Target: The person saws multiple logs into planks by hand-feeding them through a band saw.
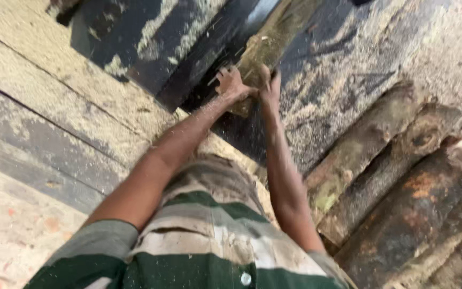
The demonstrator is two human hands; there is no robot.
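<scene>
Rough log between both hands

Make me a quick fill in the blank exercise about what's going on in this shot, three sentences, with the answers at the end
1. Both the left hand and the right hand press on the near end of a piece of ____.
2. The dark table it lies on is dusted with pale ____.
3. Stacked at the right of the view are several rough ____.

Missing words: wood; sawdust; logs
</scene>
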